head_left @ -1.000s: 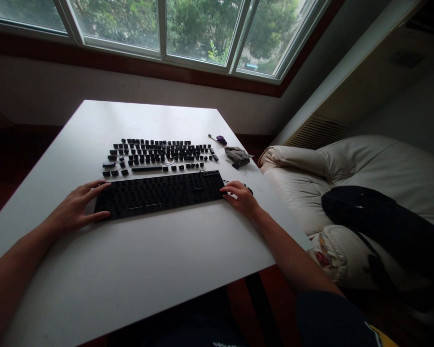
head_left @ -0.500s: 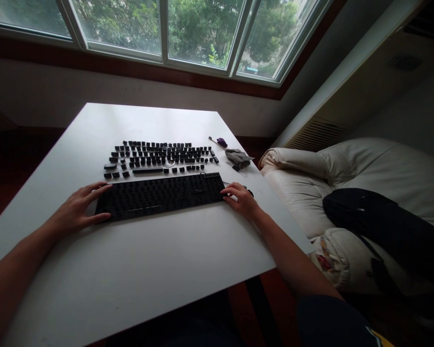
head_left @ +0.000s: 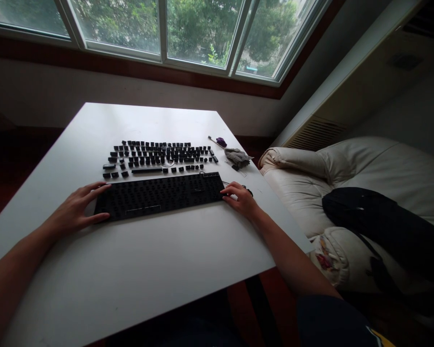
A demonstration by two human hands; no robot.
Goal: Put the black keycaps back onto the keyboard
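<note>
A black keyboard (head_left: pixel 162 196) with its keycaps off lies on the white table (head_left: pixel 159 260). My left hand (head_left: pixel 77 207) grips its left end, thumb at the near corner and fingers at the far corner. At the right end, my right hand (head_left: pixel 240 198) holds the edge between thumb and fingers. Loose black keycaps (head_left: pixel 141 158) are spread in rough rows just beyond the keyboard, with the long spacebar (head_left: pixel 146 171) in the nearest row. A thin cable shows behind the keyboard's right part and beside my right hand.
Near the table's right edge lie a grey cloth (head_left: pixel 237 157), a purple item (head_left: pixel 221 142) and a thin brush-like stick (head_left: pixel 214 140). A cream sofa (head_left: pixel 296 178) with a black bag (head_left: pixel 376 221) stands to the right. Windows (head_left: pixel 202 33) line the far wall.
Both hands keep their hold at the two ends of the keyboard. The whole view has shifted very slightly; nothing else visibly differs.
</note>
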